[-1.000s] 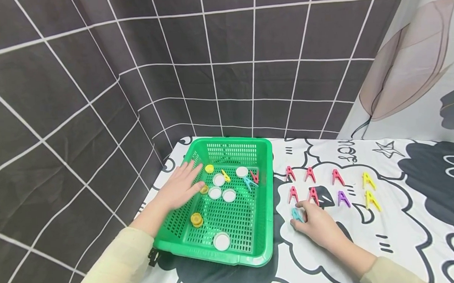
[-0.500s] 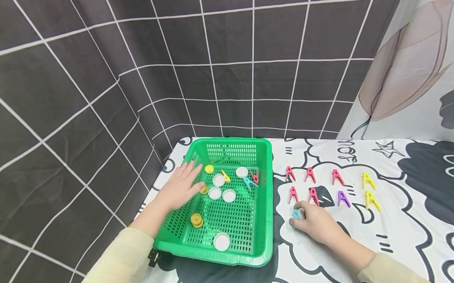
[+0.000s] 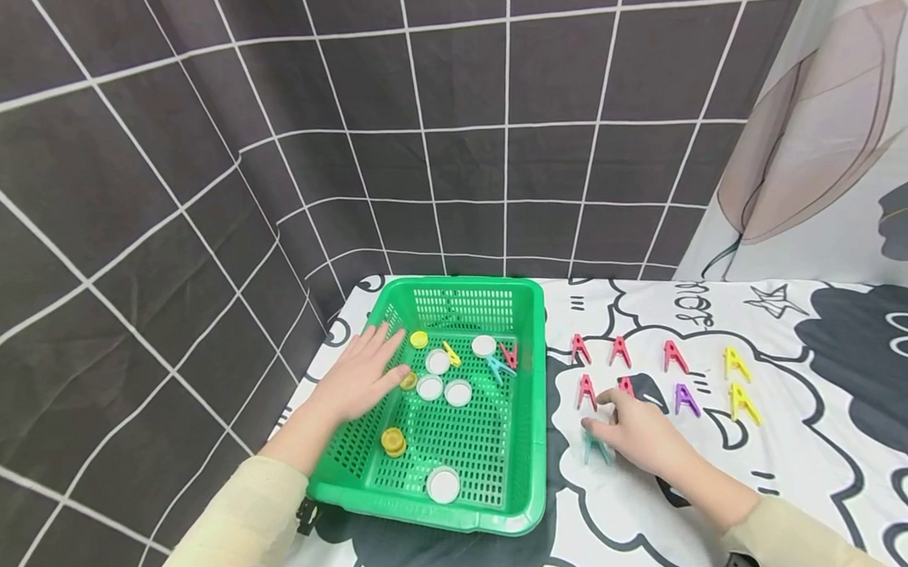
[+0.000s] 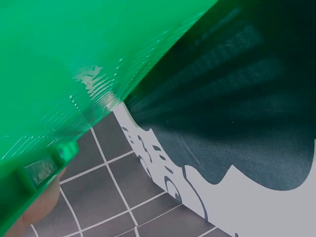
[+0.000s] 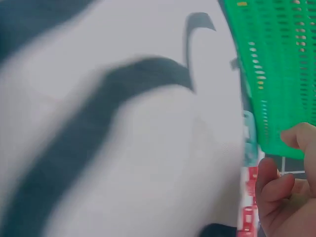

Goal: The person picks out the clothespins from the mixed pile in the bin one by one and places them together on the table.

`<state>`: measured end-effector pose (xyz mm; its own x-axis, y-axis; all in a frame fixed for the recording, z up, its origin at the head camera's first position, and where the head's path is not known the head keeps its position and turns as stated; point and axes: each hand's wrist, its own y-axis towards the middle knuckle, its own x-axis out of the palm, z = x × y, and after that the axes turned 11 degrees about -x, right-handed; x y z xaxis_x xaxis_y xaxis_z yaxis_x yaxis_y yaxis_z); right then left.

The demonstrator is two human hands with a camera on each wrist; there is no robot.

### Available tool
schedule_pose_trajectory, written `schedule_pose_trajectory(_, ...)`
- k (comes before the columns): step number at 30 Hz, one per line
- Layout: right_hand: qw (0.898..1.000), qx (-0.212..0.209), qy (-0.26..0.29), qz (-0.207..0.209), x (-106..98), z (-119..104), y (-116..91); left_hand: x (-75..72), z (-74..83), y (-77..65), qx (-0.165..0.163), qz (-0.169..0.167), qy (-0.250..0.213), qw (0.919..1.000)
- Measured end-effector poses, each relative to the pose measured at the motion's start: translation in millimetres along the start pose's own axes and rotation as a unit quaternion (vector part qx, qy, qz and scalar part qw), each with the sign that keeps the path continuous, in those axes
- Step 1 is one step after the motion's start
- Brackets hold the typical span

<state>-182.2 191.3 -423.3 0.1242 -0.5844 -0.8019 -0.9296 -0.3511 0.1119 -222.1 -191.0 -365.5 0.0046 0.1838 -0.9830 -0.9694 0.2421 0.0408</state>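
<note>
A light blue clothespin [image 3: 598, 452] stands on the patterned cloth, right of the green basket [image 3: 536, 447]. My right hand [image 3: 643, 434] is just above it, thumb and fingers apart. In the right wrist view, nothing sits between those fingers, and the blue clothespin [image 5: 248, 136] is beyond them. Behind the hand are red clothespins [image 3: 586, 389], partly covered by the fingers. A purple clothespin [image 3: 686, 399] and two yellow clothespins [image 3: 743, 401] complete the rows. My left hand [image 3: 358, 377] rests with straight fingers on the basket's left rim.
Inside the basket lie white caps [image 3: 458, 392], yellow caps [image 3: 393, 440], a yellow clothespin [image 3: 451, 352], a red clothespin [image 3: 509, 354] and a blue clothespin [image 3: 499, 367]. A dark grid-patterned curtain [image 3: 450, 167] hangs behind and to the left.
My right hand has let go of the light blue clothespin and lifted slightly away, its thumb and fingers spreading. My left hand has not moved.
</note>
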Motion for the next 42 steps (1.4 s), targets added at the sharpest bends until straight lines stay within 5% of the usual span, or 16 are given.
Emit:
schedule_pose_trajectory(10, 0.998, -0.030, 0.027, 0.058, -24.8, -18.4, 36.5, 0.8, -0.8, -0.1, 0.001, 0.002, -0.002, 1.0000)
schedule_pose_trajectory(21, 0.992, -0.036, 0.051, 0.111, -29.8, -57.0, 81.4, 0.7, -1.2, -0.2, 0.002, 0.005, -0.009, 0.9999)
schedule_pose_trajectory(29, 0.994, -0.044, 0.084, 0.062, -26.9, -82.5, 107.7, 0.4, -2.1, -0.1, -0.001, 0.000, -0.008, 1.0000)
schedule_pose_trajectory(42, 0.995, -0.090, -0.028, -0.034, -4.0, -104.8, 130.1, -1.7, -0.6, -1.1, -0.003, -0.003, -0.006, 1.0000)
